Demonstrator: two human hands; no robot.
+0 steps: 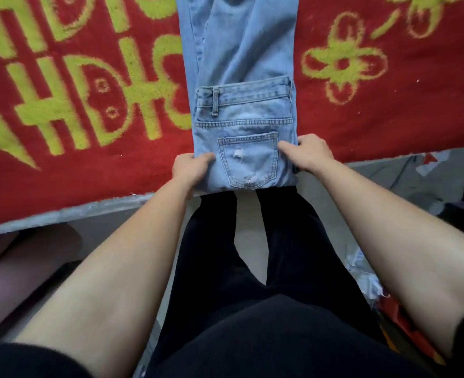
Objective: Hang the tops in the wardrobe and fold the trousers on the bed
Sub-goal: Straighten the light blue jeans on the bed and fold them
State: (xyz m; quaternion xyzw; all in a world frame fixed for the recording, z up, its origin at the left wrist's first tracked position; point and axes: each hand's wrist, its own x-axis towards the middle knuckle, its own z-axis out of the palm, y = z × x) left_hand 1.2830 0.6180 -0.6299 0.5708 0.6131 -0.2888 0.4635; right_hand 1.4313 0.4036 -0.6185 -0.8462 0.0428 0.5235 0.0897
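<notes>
Frame centre — left hand (191, 167) and right hand (307, 154) grip the jeans (244, 118) at 2 side edges, fingers curled under — likely to square the fold.

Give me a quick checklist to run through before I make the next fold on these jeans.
1. Jeans lying on the red blanket: ok.
2. Left hand grips the left side of the folded part: ok.
3. Right hand grips the right side: ok.
4. Waistband turned over onto the legs, roughly square: ok.
5. Legs smooth: not ok, creases show above the waistband.
6. Hems lined up: cannot tell, they are out of frame.
</notes>
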